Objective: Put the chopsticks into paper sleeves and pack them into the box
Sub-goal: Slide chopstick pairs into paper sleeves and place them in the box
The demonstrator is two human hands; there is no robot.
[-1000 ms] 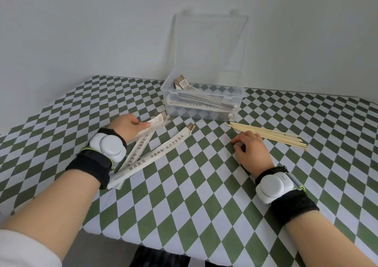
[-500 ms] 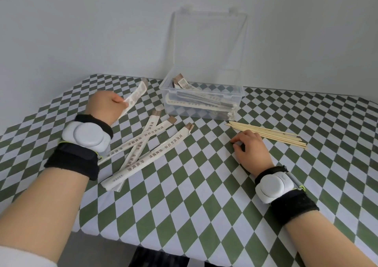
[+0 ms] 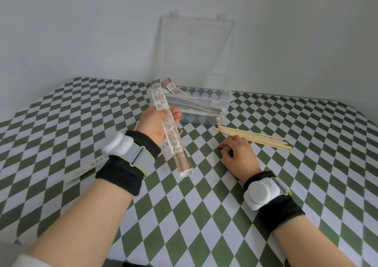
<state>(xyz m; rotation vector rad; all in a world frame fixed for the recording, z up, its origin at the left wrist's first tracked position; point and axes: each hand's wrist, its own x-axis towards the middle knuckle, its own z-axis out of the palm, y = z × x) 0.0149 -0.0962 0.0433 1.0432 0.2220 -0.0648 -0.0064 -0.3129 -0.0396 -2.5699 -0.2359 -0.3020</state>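
My left hand [image 3: 156, 121] holds a printed paper sleeve [image 3: 170, 130] lifted above the table, its length running from near the box down toward me. My right hand [image 3: 238, 154] rests on the checkered cloth with fingers curled, just left of a bundle of bare wooden chopsticks [image 3: 257, 139], and I cannot tell whether it touches them. The clear plastic box [image 3: 204, 107] stands behind with its lid up and holds several sleeved pairs. More loose sleeves [image 3: 86, 169] lie on the cloth, mostly hidden under my left forearm.
The table wears a green-and-white checkered cloth [image 3: 204, 195] and stands against a pale wall. Its front edge runs close to me at the bottom. Both wrists carry black bands with white devices.
My left hand has lifted one sleeve off the pile, carried it rightward and turned it palm-up in front of the box. My right hand has stayed put by the chopsticks.
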